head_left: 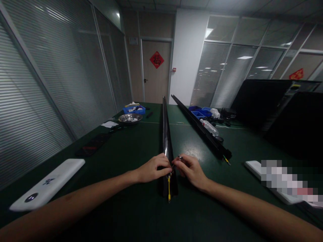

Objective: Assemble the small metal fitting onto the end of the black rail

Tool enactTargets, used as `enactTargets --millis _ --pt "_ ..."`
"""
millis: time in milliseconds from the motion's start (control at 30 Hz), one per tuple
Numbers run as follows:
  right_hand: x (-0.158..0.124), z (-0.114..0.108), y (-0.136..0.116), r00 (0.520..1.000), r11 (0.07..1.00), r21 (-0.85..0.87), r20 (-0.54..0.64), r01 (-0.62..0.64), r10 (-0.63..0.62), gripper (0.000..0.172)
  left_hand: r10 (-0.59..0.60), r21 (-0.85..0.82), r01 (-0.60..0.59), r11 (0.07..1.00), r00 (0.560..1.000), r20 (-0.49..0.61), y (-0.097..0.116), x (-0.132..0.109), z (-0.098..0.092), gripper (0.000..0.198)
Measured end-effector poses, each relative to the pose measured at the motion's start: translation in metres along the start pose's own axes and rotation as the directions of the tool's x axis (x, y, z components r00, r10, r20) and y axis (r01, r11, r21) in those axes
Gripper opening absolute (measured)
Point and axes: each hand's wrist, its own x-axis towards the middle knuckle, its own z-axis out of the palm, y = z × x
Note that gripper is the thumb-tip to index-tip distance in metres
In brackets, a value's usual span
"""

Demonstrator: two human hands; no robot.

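Note:
A long black bar (165, 134) lies lengthwise on the dark green table (131, 201), running away from me. My left hand (152, 168) rests on the bar's near end, fingers curled around its edge. My right hand (190, 168) is closed in a pinch on a small silvery part (179, 157) just right of the bar. A yellow wire (169, 188) hangs from the bar's near end between my hands.
A second long black bar (202, 129) lies to the right with a plastic bottle (209, 127) beside it. Blue bins (134, 109) and a metal bowl (130, 118) stand at the far left. A white flat panel (47, 185) lies near left, black boxes (277, 111) at right.

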Motion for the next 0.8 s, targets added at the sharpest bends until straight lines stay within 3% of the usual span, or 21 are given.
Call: enactTargets --millis 500,800 --pt "0.0001 -0.0010 0.0002 1.000 0.999 0.038 0.020 -0.007 0.006 0.036 0.017 0.030 -0.017 0.999 1.000 0.014 0.0043 0.0005 -0.0003 0.026" --pt "0.0001 -0.0017 0.0022 0.999 0.999 -0.025 0.021 0.046 -0.045 0.040 0.029 0.048 -0.029 0.998 1.000 -0.001 0.0042 -0.0010 -0.0004 0.027"
